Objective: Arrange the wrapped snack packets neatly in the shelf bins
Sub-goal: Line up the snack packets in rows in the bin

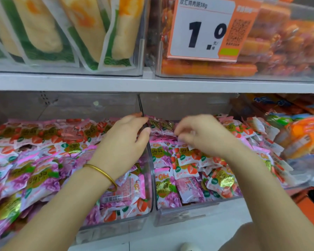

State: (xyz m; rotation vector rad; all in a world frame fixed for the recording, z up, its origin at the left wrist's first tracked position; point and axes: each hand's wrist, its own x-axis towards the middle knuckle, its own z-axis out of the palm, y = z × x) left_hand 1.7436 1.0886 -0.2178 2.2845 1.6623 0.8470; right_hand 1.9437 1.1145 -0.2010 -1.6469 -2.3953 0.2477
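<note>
Snack packets (163, 185), glossy pink-red-white with gold labels, lie heaped in two clear shelf bins (188, 211). Left hand (123, 140) curls at the dividing wall (150, 171); its hold cannot be told. Right hand (201, 134), blurred, probably pinches a right-bin packet.

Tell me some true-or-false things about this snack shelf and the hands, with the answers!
1. The left hand has a gold bracelet on its wrist. True.
2. The price tag shows a big 5. False: it shows 1.0.
3. The left bin on the lower shelf is empty. False: it is full of pink and red snack packets.
4. The right hand is over the right bin. True.
5. The sausages on the upper shelf are blue. False: they are orange.
</note>
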